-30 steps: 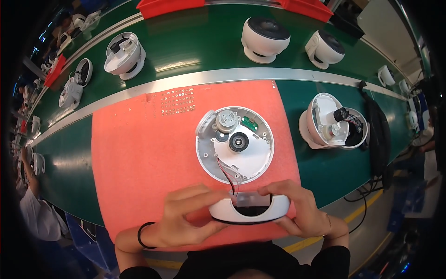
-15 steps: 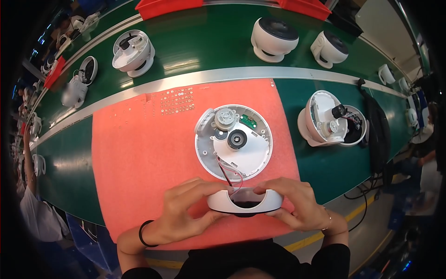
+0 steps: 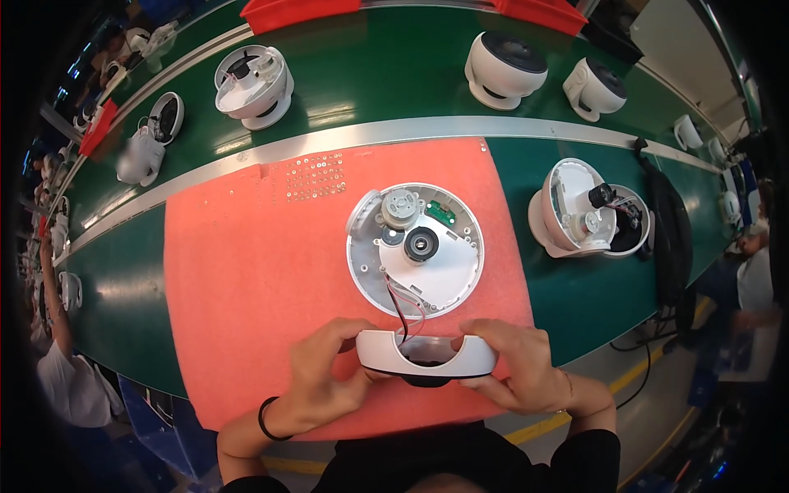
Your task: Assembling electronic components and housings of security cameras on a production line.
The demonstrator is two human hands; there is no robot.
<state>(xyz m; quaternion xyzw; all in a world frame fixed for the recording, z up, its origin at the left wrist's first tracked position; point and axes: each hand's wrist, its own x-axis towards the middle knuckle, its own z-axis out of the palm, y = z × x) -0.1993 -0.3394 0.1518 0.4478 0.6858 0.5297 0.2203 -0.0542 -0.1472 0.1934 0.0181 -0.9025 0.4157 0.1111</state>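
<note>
2 hands point(image 3: 329, 374) point(image 3: 514, 370) gripping white housing point(image 3: 427, 355), its underside hidden, wires point(image 3: 400, 304) entering

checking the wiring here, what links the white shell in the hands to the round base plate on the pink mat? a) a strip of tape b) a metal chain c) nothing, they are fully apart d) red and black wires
d: thin red and black wires run from the round base plate down into the opening of the white shell, which the left hand and right hand hold over the pink mat.
</note>
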